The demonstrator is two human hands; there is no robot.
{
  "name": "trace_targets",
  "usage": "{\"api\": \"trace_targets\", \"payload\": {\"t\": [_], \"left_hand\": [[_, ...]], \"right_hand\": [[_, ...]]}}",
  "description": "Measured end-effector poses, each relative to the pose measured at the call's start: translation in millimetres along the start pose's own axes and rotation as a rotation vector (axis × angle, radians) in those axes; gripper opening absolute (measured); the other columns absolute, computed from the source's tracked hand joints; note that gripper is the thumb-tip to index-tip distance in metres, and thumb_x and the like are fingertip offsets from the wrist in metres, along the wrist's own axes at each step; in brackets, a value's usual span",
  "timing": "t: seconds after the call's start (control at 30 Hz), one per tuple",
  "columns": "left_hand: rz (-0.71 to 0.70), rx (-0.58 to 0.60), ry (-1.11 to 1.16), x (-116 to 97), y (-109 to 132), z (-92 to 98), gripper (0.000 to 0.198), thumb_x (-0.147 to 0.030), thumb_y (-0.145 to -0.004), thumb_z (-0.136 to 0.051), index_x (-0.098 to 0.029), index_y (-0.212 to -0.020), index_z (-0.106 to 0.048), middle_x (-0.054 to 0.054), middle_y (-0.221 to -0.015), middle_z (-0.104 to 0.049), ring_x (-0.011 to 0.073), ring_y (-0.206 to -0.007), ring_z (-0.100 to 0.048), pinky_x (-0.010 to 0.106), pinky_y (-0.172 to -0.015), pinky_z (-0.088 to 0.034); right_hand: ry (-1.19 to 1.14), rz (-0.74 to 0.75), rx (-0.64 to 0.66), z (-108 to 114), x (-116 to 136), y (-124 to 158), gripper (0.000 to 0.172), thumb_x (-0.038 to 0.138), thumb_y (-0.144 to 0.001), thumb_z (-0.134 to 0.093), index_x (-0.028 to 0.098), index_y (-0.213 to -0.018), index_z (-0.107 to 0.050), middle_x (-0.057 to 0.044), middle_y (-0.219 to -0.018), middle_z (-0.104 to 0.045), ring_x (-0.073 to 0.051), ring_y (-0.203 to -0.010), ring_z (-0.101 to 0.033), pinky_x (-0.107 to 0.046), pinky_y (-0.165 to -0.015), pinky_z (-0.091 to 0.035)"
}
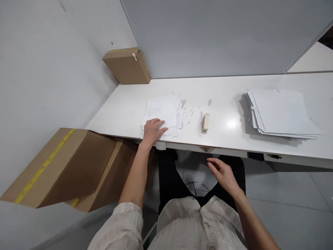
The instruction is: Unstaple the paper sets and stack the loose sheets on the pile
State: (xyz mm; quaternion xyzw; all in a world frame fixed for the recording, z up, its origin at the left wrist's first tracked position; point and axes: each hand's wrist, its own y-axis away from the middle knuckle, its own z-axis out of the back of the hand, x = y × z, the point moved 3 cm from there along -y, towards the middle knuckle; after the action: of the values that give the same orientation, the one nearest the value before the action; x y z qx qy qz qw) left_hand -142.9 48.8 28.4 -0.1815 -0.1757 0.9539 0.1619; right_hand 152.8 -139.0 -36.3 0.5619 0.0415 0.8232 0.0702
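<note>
The left hand (153, 131) rests on a paper pile (163, 109) at the front edge of the desk (223, 92), toward its left end, thumb apart from fingers. Beyond that edge, the right hand (222, 173) is empty, loosely curled. Both the stapler (206, 122) and the bigger stack (281, 109) toward the right end lie untouched. Both piles look uneven; whether any sheets are stapled, I cannot tell.

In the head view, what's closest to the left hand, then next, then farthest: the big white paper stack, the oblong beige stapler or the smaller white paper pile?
1. Smaller white paper pile: touching the left hand, right beneath it.
2. Oblong beige stapler: to the right of that pile.
3. Big white paper stack: farthest, over on the right side.
</note>
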Motion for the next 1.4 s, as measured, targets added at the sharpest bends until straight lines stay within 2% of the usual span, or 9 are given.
{"api": "trace_targets", "payload": {"t": [0.27, 0.57, 0.7, 0.83, 0.97, 1.1, 1.17, 1.3, 1.4], "left_hand": [[-0.124, 0.071, -0.009, -2, -5, 9.6, 0.028, -0.031, -0.091, -0.041, -0.019, -0.096, -0.066, 0.007, -0.099, -0.065, 0.0213, -0.093, -0.055, 0.035, -0.085, -0.043], [0.332, -0.046, 0.387, -9, -3, 14.0, 0.019, -0.034, -0.071, -0.065, -0.017, -0.062, -0.061, -0.002, -0.061, -0.059, 0.0119, -0.060, -0.053, 0.023, -0.060, -0.042], [0.366, -0.145, 0.488, -17, 5, 27.7, 0.022, -0.036, -0.076, -0.062, -0.017, -0.067, -0.061, -0.001, -0.063, -0.059, 0.0111, -0.061, -0.053, 0.022, -0.060, -0.042], [0.047, -0.264, 0.380, -49, 41, 45.6, 0.012, -0.027, -0.084, -0.055, -0.018, -0.086, -0.062, 0.003, -0.084, -0.066, 0.0138, -0.080, -0.061, 0.026, -0.075, -0.048], [-0.489, -0.067, 0.225, -108, 95, 46.7, 0.012, -0.012, -0.084, -0.052, -0.017, -0.089, -0.061, 0.006, -0.092, -0.068, 0.0173, -0.093, -0.061, 0.032, -0.084, -0.048], [-0.673, 0.150, 0.237, -134, 115, 43.4, 0.007, -0.022, -0.085, -0.056, -0.017, -0.085, -0.061, 0.005, -0.089, -0.068, 0.0183, -0.093, -0.061, 0.033, -0.084, -0.048], [-0.605, 0.137, 0.306, -123, 101, 43.8, 0.014, -0.029, -0.086, -0.054, -0.017, -0.086, -0.061, 0.005, -0.088, -0.068, 0.0171, -0.091, -0.061, 0.031, -0.082, -0.050], [-0.278, -0.062, 0.145, -64, 47, 38.8, 0.015, -0.025, -0.089, -0.047, -0.018, -0.091, -0.061, 0.006, -0.089, -0.067, 0.0178, -0.088, -0.061, 0.033, -0.080, -0.050], [-0.262, 0.018, -0.084, -34, 15, 25.9, 0.019, -0.023, -0.086, -0.050, -0.016, -0.101, -0.059, 0.011, -0.106, -0.063, 0.0227, -0.102, -0.057, 0.037, -0.089, -0.048]], "right_hand": [[0.107, 0.094, 0.150, -28, 7, 7, 0.029, 0.038, -0.087, -0.047, 0.019, -0.103, -0.063, -0.006, -0.091, -0.066, -0.016, -0.067, -0.058, -0.028, -0.061, -0.047], [0.115, 0.104, 0.169, -35, 13, 7, 0.028, 0.036, -0.086, -0.048, 0.018, -0.102, -0.063, -0.007, -0.092, -0.066, -0.016, -0.069, -0.058, -0.029, -0.062, -0.046], [0.016, 0.034, 0.189, -38, 18, 7, 0.029, 0.039, -0.084, -0.052, 0.019, -0.100, -0.065, -0.006, -0.088, -0.066, -0.016, -0.067, -0.058, -0.029, -0.061, -0.045], [-0.457, -0.174, 0.256, -43, 29, 0, 0.041, 0.051, -0.081, -0.054, 0.020, -0.106, -0.062, -0.007, -0.091, -0.066, -0.016, -0.067, -0.061, -0.028, -0.059, -0.048], [-0.999, -0.314, 0.403, -50, 50, -14, 0.055, 0.062, -0.080, -0.048, 0.019, -0.113, -0.059, -0.011, -0.108, -0.066, -0.022, -0.087, -0.066, -0.036, -0.073, -0.053], [-1.069, -0.440, 0.289, -52, 54, -20, 0.035, 0.040, -0.078, -0.064, 0.014, -0.101, -0.064, -0.012, -0.101, -0.070, -0.024, -0.092, -0.066, -0.035, -0.079, -0.053], [-1.046, -0.514, 0.219, -52, 50, -17, 0.027, 0.029, -0.074, -0.069, 0.013, -0.096, -0.065, -0.012, -0.097, -0.071, -0.025, -0.091, -0.067, -0.035, -0.079, -0.053], [-1.040, -0.572, 0.185, -51, 41, -1, 0.024, 0.026, -0.076, -0.067, 0.012, -0.095, -0.066, -0.012, -0.093, -0.072, -0.025, -0.090, -0.067, -0.035, -0.079, -0.054], [-1.048, -0.586, 0.184, -47, 37, 10, 0.023, 0.026, -0.076, -0.066, 0.011, -0.094, -0.067, -0.012, -0.092, -0.073, -0.025, -0.090, -0.068, -0.034, -0.080, -0.054]]}}
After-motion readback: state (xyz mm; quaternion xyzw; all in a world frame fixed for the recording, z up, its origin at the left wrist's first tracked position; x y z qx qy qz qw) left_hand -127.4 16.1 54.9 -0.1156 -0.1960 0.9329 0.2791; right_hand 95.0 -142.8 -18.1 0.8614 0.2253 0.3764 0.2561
